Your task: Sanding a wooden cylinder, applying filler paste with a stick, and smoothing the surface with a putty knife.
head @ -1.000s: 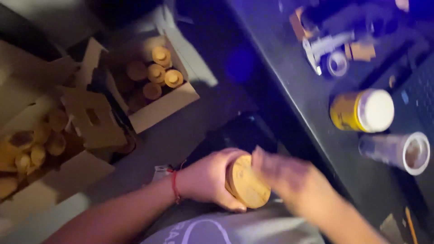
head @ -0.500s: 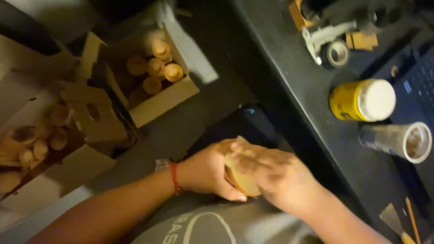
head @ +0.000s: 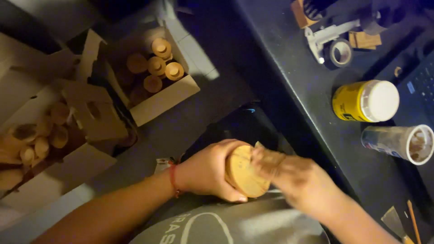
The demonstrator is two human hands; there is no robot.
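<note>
My left hand [head: 208, 171] grips a round, light wooden piece [head: 242, 174] from its left side, with its flat face turned up toward me. My right hand [head: 294, 180] presses a small tan piece, perhaps sandpaper [head: 266, 158], against that face; the hand is blurred with motion. Both hands are held over my lap, just left of the dark workbench [head: 312, 104]. A red band circles my left wrist.
On the bench lie a yellow tin with a white lid [head: 366, 101], a clear cup [head: 400, 142], a tape roll [head: 340, 53] and a caliper [head: 323, 38]. Open cardboard boxes [head: 153, 77] [head: 49, 135] with several wooden turned pieces stand on the floor at left.
My right hand has shifted back and forth over the wooden piece's face, rubbing it. My left hand keeps its hold. The view has drifted slightly.
</note>
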